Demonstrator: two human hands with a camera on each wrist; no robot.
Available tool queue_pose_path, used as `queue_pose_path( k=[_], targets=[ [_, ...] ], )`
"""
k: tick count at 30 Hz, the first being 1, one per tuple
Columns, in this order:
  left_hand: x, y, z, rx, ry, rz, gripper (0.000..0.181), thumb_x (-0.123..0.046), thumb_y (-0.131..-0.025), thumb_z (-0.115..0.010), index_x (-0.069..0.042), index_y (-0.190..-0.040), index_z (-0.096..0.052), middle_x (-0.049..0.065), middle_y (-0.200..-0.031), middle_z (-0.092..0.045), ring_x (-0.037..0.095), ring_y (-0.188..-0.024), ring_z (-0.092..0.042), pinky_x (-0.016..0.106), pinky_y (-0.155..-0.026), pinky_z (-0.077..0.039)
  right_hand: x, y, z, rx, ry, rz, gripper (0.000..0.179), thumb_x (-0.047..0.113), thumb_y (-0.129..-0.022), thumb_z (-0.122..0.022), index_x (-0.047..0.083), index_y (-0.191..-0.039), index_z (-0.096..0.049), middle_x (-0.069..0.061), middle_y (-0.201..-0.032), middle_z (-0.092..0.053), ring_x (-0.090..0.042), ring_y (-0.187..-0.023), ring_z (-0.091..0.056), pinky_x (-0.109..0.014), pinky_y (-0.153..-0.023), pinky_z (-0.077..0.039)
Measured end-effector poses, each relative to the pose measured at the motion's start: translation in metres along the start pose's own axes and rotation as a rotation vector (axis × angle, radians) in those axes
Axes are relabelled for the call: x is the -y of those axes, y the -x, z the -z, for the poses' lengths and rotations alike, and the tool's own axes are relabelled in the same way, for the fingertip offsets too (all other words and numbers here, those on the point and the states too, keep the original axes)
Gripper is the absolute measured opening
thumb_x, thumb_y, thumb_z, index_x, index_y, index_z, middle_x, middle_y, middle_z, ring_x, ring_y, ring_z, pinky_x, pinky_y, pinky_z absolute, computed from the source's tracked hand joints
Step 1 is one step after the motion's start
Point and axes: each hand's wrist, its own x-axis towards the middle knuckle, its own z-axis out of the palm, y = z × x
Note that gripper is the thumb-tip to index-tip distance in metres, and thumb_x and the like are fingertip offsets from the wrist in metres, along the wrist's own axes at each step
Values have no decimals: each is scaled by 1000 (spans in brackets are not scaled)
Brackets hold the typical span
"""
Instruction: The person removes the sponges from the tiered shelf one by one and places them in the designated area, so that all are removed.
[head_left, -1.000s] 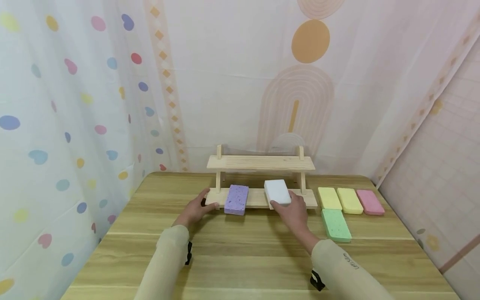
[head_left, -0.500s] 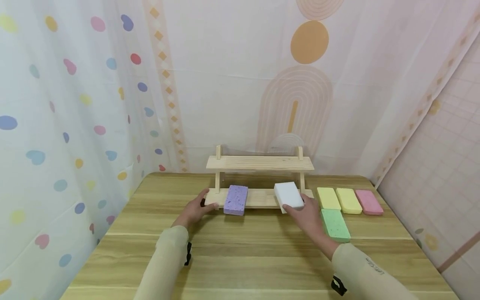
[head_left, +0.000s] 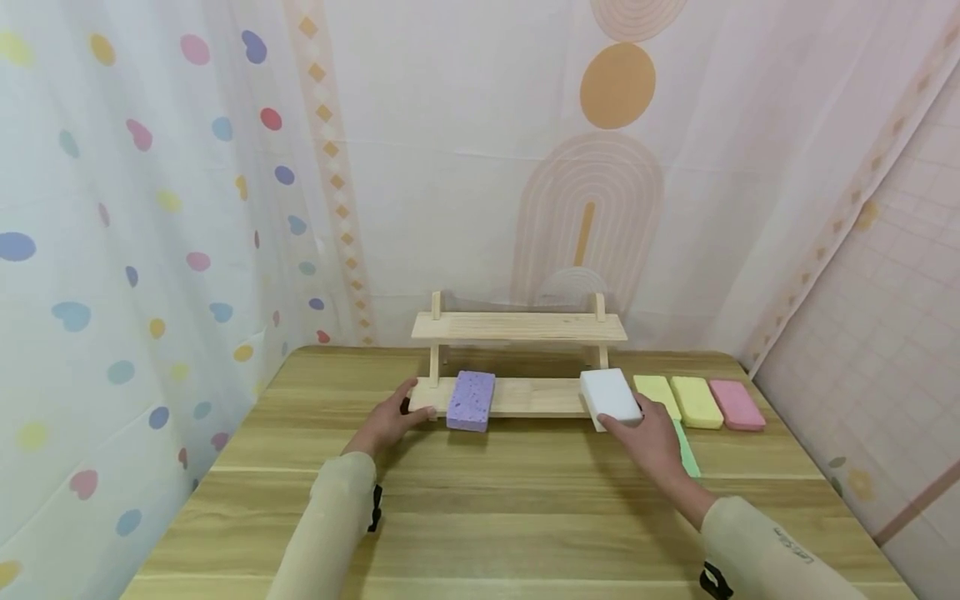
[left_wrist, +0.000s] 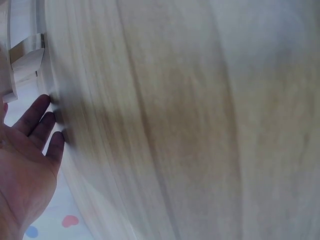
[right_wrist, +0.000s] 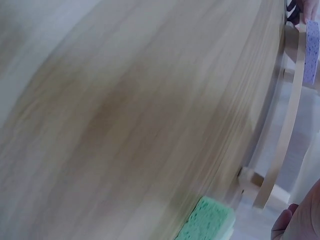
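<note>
A two-tier wooden shelf (head_left: 536, 396) stands at the back of the table. My left hand (head_left: 386, 423) holds its lower tier's left end, thumb in front and a finger at the rear; in the left wrist view several fingers (left_wrist: 42, 125) stretch out near the tabletop. At the lower tier's right end, my right hand (head_left: 654, 446) pinches a white sponge (head_left: 609, 393) lying flat, its front edge jutting past the board. A speckled purple sponge (head_left: 471, 402) rests on the same tier near the left end. The right wrist view catches only part of the right hand (right_wrist: 300, 217).
Right of the shelf lie two yellow sponges (head_left: 697, 402) and a pink sponge (head_left: 737, 405) in a row. A green sponge (right_wrist: 205, 220) lies in front of them, partly behind my right hand in the head view. Patterned curtains (head_left: 450, 167) hang behind the table (head_left: 487, 517).
My right hand has slid the white sponge rightward along the lower tier to its right end, and now covers much of the green sponge. The left hand and purple sponge have stayed put.
</note>
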Motion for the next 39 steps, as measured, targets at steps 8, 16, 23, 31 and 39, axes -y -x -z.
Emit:
queue_pose_path(
  k=[8,16,23,31,39],
  targets=[
    [-1,1,1,9,12,27,90,-58,-94,-59,-18,-160,-14,29,-156,-27,50,-141,-25,64,-111,-24,-11,1,12,5,23,-17,80,50,-87,-73,-5,-139,-48,-26,-131,-53,-37,-116,-51,-53,-92,-45],
    [1,-1,0,4,10,20,90,-58,-93,-60,-18,-160,-15,29,-156,-26,50,-141,-26,64,-111,-25,-18,2,26,12,36,-63,87,53,-89,-69,-7,-144,-41,-29,-134,-47,-40,-117,-48,-55,-92,-45],
    [1,-1,-1,10,10,10,90,-58,-93,-60,-17,-160,-16,29,-156,-27,50,-141,-26,64,-111,-25,-31,2,41,-20,54,-57,87,53,-88,-70,-10,-142,-43,-31,-134,-51,-40,-118,-51,-56,-93,-44],
    [-1,0,1,4,12,16,91,-59,-93,-60,-18,-160,-15,28,-157,-24,50,-142,-24,65,-111,-24,-48,7,58,-53,84,-85,87,52,-89,-70,-11,-143,-41,-33,-134,-50,-43,-117,-51,-56,-94,-43],
    [0,-1,2,2,15,23,91,-58,-93,-61,-17,-160,-15,28,-157,-24,50,-142,-24,64,-111,-24,-64,10,75,-82,131,-93,88,50,-91,-69,-13,-144,-37,-37,-134,-49,-46,-114,-52,-56,-90,-44]
  ],
)
